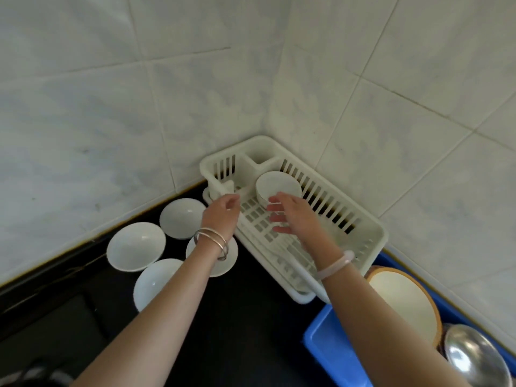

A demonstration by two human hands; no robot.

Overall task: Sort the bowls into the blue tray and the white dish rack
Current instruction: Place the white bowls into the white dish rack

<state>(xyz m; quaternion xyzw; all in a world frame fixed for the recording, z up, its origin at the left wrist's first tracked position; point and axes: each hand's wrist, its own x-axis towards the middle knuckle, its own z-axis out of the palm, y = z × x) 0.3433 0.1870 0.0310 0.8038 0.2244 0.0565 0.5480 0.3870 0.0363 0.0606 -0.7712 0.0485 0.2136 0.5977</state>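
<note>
Small white bowl (pixel 277 185) tilted in white dish rack (pixel 371 236) — blue tray (pixel 326 347) beside.

Glossy white bowls (pixel 136 246), matt plastic dish rack (pixel 371 236), shiny metal bowl (pixel 474 356), glossy wall tiles (pixel 83 121)

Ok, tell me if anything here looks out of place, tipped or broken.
Nothing stands out. A white bowl sits tilted in the dish rack, as a rack holds it. Four white bowls wait on the dark counter, and the blue tray holds a wood-rimmed bowl and a metal bowl.
</note>
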